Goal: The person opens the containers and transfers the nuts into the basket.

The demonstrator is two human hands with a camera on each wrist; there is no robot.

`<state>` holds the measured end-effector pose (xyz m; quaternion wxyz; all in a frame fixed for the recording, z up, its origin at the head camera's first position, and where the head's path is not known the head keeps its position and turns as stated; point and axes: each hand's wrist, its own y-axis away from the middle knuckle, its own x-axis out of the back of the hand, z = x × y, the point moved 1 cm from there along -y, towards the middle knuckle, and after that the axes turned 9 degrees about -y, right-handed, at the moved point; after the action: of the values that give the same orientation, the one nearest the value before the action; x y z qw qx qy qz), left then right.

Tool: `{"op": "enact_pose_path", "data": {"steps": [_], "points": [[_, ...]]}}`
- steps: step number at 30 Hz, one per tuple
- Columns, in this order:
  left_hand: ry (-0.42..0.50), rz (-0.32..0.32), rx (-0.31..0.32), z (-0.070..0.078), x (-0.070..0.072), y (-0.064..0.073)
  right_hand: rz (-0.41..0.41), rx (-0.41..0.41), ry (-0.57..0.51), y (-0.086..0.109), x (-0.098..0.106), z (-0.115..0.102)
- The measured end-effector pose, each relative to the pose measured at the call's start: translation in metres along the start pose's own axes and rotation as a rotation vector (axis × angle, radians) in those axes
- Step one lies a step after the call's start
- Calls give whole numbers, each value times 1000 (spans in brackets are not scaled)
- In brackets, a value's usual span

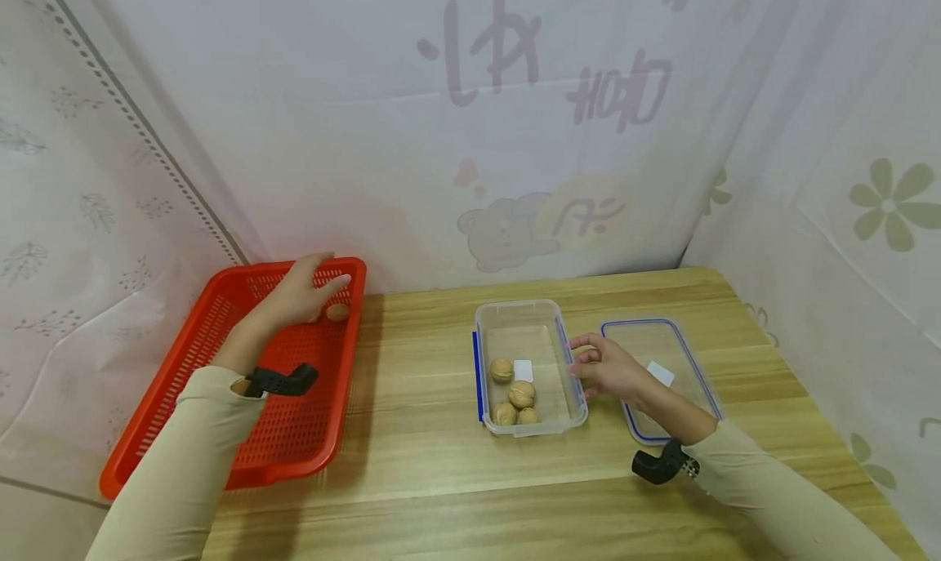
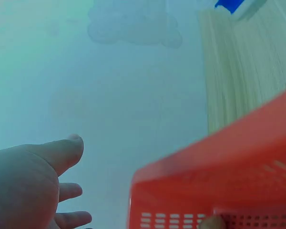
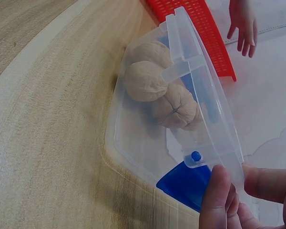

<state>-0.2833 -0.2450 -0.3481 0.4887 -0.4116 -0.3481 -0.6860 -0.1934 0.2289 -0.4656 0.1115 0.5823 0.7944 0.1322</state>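
My left hand [image 1: 292,298] is held over the far end of a red plastic basket [image 1: 340,418], fingers extended and holding nothing. Beneath and beside it, a walnut [image 1: 337,312] lies in the basket's far right corner, with another partly hidden by the hand. At mid-table stands a clear lidless food container [image 1: 553,423] with blue clips and several walnuts [image 1: 522,394] inside, gathered toward its near left. My right hand [image 1: 608,370] pinches the container's right rim between thumb and fingers; the right wrist view shows the thumb [image 3: 268,183] against the wall.
The container's clear lid [image 1: 665,340], edged in blue, lies flat on the wooden table [image 1: 412,496] under the right forearm. A white label [image 1: 523,371] shows in the container. Printed curtains [image 1: 331,136] hang behind and at both sides.
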Motion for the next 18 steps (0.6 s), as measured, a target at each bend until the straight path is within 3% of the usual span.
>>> {"op": "enact_pose_path", "data": {"steps": [12,18], "points": [[-24,-13,-114,45,-7,-3,3,-2,-5,-1,1,2],[-1,-54,-163,61,-17,-6,2,-3,-7,-1,1,1]]}}
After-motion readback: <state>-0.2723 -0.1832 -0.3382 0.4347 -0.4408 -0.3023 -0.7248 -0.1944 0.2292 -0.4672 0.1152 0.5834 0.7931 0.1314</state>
